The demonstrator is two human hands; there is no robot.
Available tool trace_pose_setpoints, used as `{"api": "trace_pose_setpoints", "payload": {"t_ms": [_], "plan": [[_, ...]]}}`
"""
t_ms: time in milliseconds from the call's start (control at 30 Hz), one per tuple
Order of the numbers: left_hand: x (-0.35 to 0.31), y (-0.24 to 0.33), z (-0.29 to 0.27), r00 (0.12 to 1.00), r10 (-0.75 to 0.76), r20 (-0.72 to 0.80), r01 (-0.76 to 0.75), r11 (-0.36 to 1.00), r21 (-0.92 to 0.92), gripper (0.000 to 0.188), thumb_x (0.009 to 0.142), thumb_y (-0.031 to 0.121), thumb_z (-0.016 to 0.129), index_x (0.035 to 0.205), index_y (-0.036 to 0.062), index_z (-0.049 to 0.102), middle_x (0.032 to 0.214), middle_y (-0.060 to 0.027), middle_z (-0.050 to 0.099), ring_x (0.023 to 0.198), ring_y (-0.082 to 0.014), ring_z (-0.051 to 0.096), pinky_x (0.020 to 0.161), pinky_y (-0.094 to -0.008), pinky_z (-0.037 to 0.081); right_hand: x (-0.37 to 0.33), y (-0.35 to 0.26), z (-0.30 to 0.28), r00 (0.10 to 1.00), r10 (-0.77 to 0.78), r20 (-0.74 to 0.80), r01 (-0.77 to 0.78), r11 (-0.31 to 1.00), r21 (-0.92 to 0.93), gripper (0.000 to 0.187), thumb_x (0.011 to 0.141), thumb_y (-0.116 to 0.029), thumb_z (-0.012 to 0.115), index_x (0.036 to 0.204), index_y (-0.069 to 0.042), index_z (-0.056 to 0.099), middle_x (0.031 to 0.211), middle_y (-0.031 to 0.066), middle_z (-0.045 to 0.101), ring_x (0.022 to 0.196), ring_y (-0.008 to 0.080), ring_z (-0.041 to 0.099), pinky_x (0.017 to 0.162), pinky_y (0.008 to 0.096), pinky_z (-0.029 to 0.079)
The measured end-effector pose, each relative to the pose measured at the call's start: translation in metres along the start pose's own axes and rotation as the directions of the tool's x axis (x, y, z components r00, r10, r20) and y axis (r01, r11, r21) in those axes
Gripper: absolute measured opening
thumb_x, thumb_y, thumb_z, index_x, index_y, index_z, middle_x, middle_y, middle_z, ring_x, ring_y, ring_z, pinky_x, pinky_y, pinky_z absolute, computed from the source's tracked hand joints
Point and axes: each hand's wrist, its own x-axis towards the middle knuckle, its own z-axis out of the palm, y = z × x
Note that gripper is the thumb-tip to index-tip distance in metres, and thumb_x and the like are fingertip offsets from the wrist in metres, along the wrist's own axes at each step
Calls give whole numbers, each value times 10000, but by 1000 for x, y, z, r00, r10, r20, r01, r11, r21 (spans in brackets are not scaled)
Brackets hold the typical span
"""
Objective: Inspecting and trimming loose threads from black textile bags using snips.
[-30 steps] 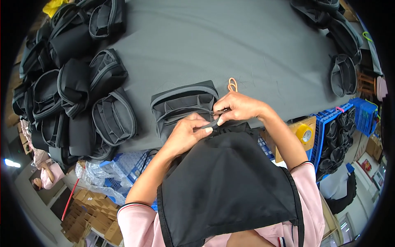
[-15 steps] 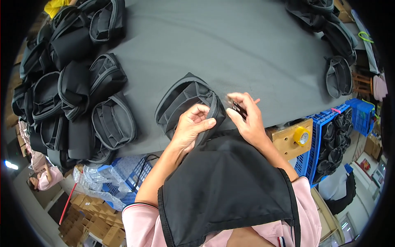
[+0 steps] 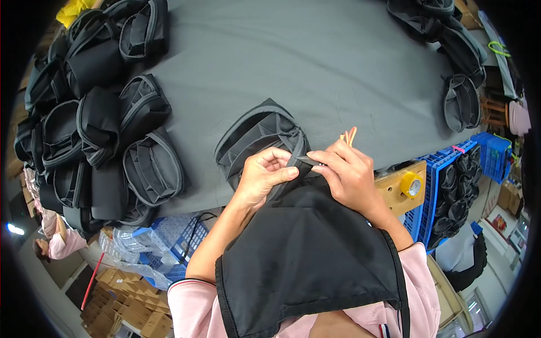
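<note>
A black zippered pouch [image 3: 248, 132] with inner dividers lies open in front of me, its mouth up. My left hand [image 3: 267, 174] pinches the pouch's near right edge, at the zipper tape. Between the fingers of my right hand [image 3: 349, 172] is a small tool with a dark pointed tip [image 3: 307, 160] and orange handles [image 3: 349, 136]; whether it is scissors or pliers I cannot tell. The tip touches or nearly touches the zipper edge beside my left fingertips. The palm hides the tool's middle.
Similar black pouches [image 3: 152, 169] are heaped at the left; more [image 3: 462, 104] lie far right. The grey table [image 3: 349, 62] bears loose threads. Yellow tape [image 3: 411, 185] sits on a wooden block [image 3: 389, 191]. Blue crates [image 3: 431, 191] with pouches stand beyond. Another person [image 3: 59, 242] is at far left.
My right hand has come down and left to the zipper edge, turning so the dark tip points at the pouch. My left hand keeps its pinch and the pouch has barely shifted.
</note>
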Motion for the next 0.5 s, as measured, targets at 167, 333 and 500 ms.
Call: {"api": "trace_pose_setpoints", "payload": {"t_ms": [167, 333, 500], "plan": [[-8, -2, -1, 997, -24, 75, 33, 993, -116, 229, 720, 29, 747, 897, 36, 603, 835, -16, 611, 750, -63, 568, 698, -198, 462, -3, 5, 23, 855, 467, 227, -448, 441, 778, 232, 789, 3, 613, 1019, -17, 587, 794, 11, 513, 659, 99, 550, 566, 217, 429], [-12, 24, 16, 993, -15, 116, 9, 999, 47, 399, 849, 317, 623, 1041, -32, 594, 960, -58, 619, 870, -107, 554, 790, -241, 426, 3, 6, 29, 882, 388, 268, -370, 218, 903, 237, 832, 4, 577, 1067, 11, 556, 949, 21, 486, 674, 70, 520, 594, 204, 435], [-14, 13, 16, 997, -34, 76, 36, 999, -28, 370, 868, 267, 601, 1086, -30, 583, 1039, -72, 614, 963, -125, 553, 869, -268, 411, -13, 4, 17, 830, 529, 179, -430, 402, 808, 222, 812, 21, 593, 1033, 27, 576, 918, 31, 474, 655, 69, 516, 566, 200, 424]]}}
